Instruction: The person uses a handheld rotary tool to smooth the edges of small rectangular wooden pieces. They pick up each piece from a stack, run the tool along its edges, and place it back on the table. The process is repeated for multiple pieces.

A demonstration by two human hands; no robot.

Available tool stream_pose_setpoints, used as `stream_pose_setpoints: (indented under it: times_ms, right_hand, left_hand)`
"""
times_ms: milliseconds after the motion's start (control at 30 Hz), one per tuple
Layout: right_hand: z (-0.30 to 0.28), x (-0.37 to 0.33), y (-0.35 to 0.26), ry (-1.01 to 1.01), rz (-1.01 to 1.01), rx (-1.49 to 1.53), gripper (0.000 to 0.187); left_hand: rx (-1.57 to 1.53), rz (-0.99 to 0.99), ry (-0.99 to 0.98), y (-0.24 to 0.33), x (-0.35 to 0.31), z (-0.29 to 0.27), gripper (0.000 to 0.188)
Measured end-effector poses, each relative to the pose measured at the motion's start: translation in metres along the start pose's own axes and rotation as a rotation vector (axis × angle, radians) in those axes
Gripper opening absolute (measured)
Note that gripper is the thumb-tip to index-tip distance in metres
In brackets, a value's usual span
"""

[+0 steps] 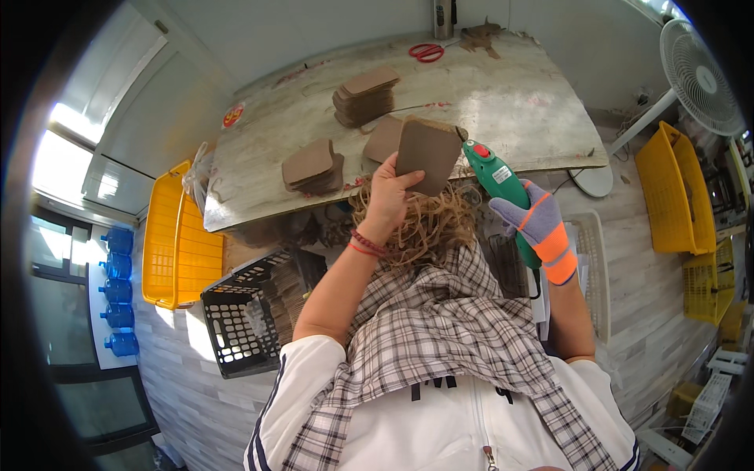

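My bare left hand (389, 196) grips a flat brown rectangular piece with rounded corners (428, 153), thumb on its face. Its material, cardboard or leather, I cannot tell. A grey and orange glove covers my right hand (542, 224), which is wrapped round green corded electric scissors (496, 174) with a red switch. The tool's dark tip meets the piece's upper right corner. Thin tan trimmings (424, 228) lie heaped on my lap below. Similar brown pieces are stacked at the back (365, 96) and at the left (312, 166) of the worn table (267, 125); another lies behind the held one.
Red-handled scissors (426, 52) and a metal flask (444, 20) stand toward the table's far edge. A black crate (236, 322) with brown pieces sits at my left, beside a yellow basket (181, 243). At right are a white basket (601, 275), a yellow crate (667, 188) and a fan (701, 77).
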State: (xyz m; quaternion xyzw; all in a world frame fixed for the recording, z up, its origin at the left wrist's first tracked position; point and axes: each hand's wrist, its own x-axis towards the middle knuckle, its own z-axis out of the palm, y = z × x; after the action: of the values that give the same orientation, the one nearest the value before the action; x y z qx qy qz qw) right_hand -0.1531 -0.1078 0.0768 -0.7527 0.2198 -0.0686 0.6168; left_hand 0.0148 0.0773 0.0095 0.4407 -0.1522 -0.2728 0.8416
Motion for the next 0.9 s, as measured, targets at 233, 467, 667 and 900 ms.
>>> stream_pose_setpoints:
  times_ms: [233,467,667,900]
  right_hand:
    - [-0.006,-0.013,-0.004,-0.124,0.008,-0.132,0.042]
    - [0.012,-0.01,-0.004,-0.126,0.028,-0.058,0.043]
    - [0.016,-0.004,-0.008,-0.159,0.041,-0.05,0.039]
    - [0.014,-0.004,-0.008,-0.251,0.107,-0.017,0.034]
  left_hand:
    - [0.302,-0.16,-0.127,0.044,0.0,-0.022,0.038]
    - [0.337,-0.288,-0.15,0.033,-0.011,-0.033,0.042]
    - [0.541,-0.253,-0.163,0.047,-0.015,-0.033,0.037]
    - [0.613,-0.059,0.03,0.07,-0.013,-0.046,0.026]
